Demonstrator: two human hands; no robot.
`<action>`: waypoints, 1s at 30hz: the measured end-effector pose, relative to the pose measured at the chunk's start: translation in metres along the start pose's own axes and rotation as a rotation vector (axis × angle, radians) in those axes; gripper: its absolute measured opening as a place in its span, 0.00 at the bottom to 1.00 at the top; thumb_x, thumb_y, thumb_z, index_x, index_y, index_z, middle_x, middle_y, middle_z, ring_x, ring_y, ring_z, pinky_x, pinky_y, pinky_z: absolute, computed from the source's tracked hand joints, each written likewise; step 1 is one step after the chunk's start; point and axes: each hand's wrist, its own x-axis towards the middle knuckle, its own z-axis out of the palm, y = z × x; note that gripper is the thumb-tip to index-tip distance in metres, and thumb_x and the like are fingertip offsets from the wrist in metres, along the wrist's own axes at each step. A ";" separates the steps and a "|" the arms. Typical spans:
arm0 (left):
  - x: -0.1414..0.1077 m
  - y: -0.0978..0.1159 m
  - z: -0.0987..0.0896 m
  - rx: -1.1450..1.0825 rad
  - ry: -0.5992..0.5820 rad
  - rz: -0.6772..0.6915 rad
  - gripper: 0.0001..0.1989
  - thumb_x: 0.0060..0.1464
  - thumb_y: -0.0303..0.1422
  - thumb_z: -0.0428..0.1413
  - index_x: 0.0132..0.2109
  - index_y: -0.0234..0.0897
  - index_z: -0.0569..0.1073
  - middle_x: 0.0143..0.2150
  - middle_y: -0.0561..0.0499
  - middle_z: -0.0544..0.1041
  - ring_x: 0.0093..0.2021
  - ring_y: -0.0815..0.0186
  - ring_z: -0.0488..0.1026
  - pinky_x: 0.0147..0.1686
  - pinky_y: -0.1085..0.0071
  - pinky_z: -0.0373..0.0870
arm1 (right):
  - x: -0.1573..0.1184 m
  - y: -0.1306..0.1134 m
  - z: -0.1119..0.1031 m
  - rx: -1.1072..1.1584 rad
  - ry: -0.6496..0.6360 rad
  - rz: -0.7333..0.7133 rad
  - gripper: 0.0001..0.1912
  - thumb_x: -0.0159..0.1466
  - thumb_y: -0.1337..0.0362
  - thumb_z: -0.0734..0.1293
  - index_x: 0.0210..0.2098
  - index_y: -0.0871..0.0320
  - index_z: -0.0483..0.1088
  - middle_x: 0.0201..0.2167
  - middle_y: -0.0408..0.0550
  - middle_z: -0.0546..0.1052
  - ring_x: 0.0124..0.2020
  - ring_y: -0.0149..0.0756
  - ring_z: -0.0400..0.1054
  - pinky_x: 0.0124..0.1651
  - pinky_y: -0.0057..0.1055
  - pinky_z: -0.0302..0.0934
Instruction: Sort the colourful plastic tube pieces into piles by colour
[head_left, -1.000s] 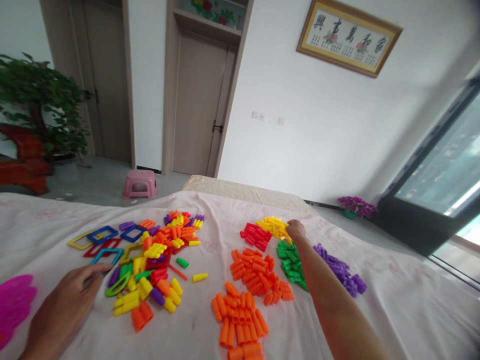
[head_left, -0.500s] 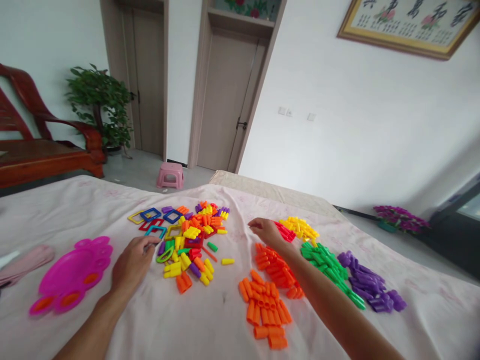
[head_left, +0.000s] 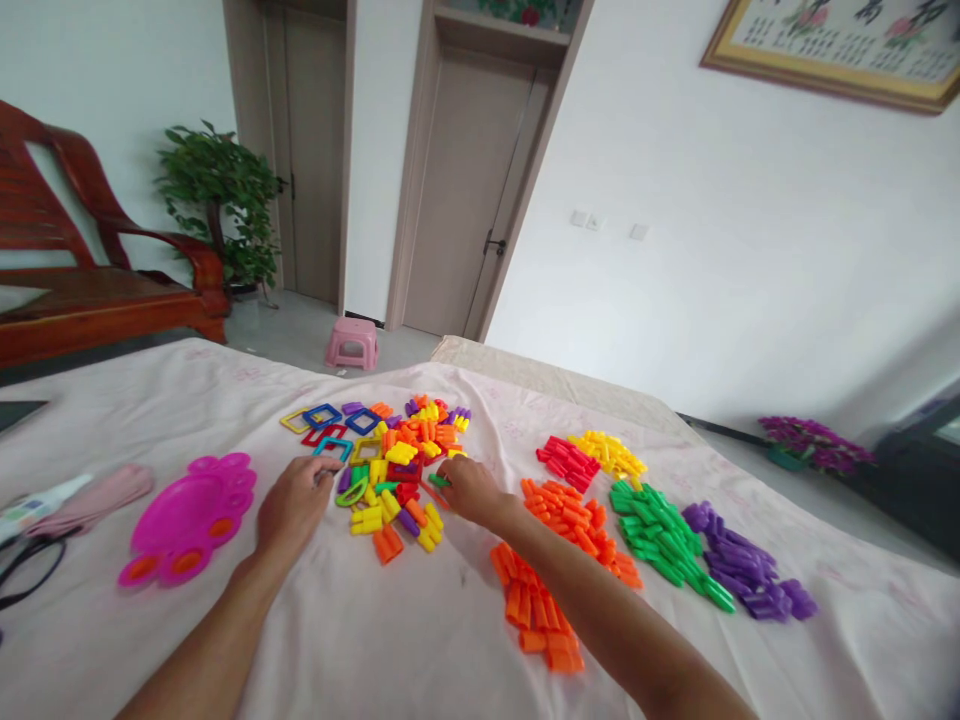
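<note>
My right hand (head_left: 474, 490) is at the right edge of a mixed heap of plastic building blocks (head_left: 405, 430), its fingers closed at a small green block (head_left: 439, 481). Part of that block shows at the fingertips. On the heap's left side rests my left hand (head_left: 296, 503), fingers curled together beside a light-blue square frame (head_left: 332, 448) and a green rounded piece (head_left: 352, 492). What its fingers hold, if anything, is hidden. Yellow, orange, purple and red blocks lie between the hands.
Right of the heap lie sorted piles: red blocks (head_left: 568, 462), yellow blocks (head_left: 609, 455), orange blocks (head_left: 570, 520), green blocks (head_left: 664, 535) and purple blocks (head_left: 739, 565). A magenta paw-shaped tray (head_left: 176, 510) and a pink cloth (head_left: 101, 500) are at left.
My right hand has moved left from near the red pile to the green block at the heap's edge. My left hand stays by the frames. The view has shifted slightly.
</note>
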 end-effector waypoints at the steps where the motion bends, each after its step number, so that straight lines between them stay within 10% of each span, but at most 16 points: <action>1: 0.000 0.000 -0.001 0.001 -0.008 0.000 0.17 0.60 0.34 0.48 0.47 0.44 0.80 0.55 0.47 0.78 0.54 0.60 0.75 0.53 0.66 0.69 | -0.003 0.001 0.001 0.020 0.019 -0.005 0.10 0.66 0.67 0.65 0.42 0.58 0.78 0.44 0.52 0.80 0.43 0.38 0.73 0.41 0.29 0.59; 9: 0.004 -0.009 0.002 0.066 -0.087 -0.016 0.20 0.63 0.40 0.46 0.51 0.42 0.79 0.58 0.45 0.75 0.55 0.52 0.73 0.53 0.57 0.70 | -0.071 0.063 -0.017 0.509 0.494 0.139 0.12 0.63 0.63 0.68 0.45 0.57 0.77 0.39 0.46 0.81 0.32 0.31 0.71 0.36 0.27 0.62; 15: 0.006 -0.013 0.006 0.073 -0.077 0.032 0.22 0.62 0.44 0.44 0.49 0.43 0.79 0.56 0.41 0.75 0.53 0.47 0.74 0.54 0.52 0.71 | -0.151 0.162 -0.022 0.446 0.855 0.616 0.24 0.63 0.56 0.64 0.55 0.60 0.73 0.42 0.51 0.80 0.33 0.37 0.72 0.38 0.32 0.63; 20: 0.008 -0.019 0.008 0.046 -0.079 0.037 0.20 0.61 0.45 0.45 0.45 0.44 0.78 0.55 0.40 0.77 0.53 0.44 0.75 0.54 0.47 0.72 | -0.196 0.213 -0.013 0.174 0.854 0.972 0.27 0.66 0.58 0.61 0.63 0.58 0.66 0.48 0.53 0.78 0.47 0.44 0.72 0.42 0.33 0.60; 30: 0.001 -0.004 0.000 0.064 -0.057 0.015 0.20 0.62 0.38 0.46 0.50 0.41 0.80 0.57 0.44 0.76 0.54 0.54 0.74 0.53 0.59 0.71 | -0.212 0.233 0.004 0.008 0.778 1.084 0.25 0.68 0.54 0.61 0.61 0.57 0.70 0.51 0.59 0.77 0.52 0.53 0.71 0.48 0.43 0.64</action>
